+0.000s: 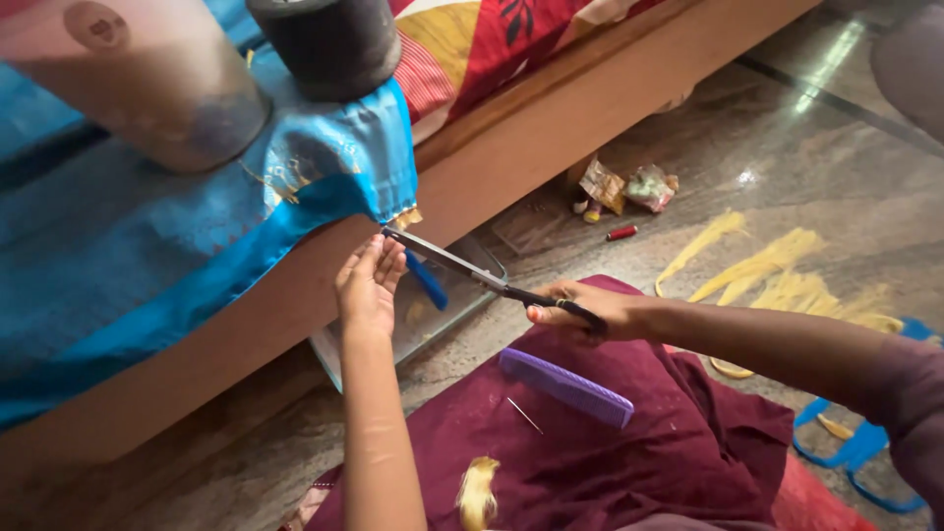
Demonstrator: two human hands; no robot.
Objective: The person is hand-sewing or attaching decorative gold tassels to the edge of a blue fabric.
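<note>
My right hand [590, 313] grips the black handles of a pair of scissors [462, 267]; the blades reach up left to the yellow fringe [405, 218] at the corner of a blue cloth [187, 236]. My left hand [369, 285] is raised just below that corner, fingers together and upright, touching or nearly touching the fringe. The blue cloth hangs over a wooden bed edge [511, 147]. A purple comb [565, 386], a needle [524, 415] and a tuft of yellow thread [478, 492] lie on the maroon cloth [629, 442] on my lap.
A clear plastic box [423, 324] with a blue object sits under the bed edge. Yellow thread bundles [777, 275], a red spool [621, 233] and wrappers [629, 185] lie on the stone floor. Two heavy cylinders [324, 44] weigh down the blue cloth. Blue scissor handles [855, 447] are at right.
</note>
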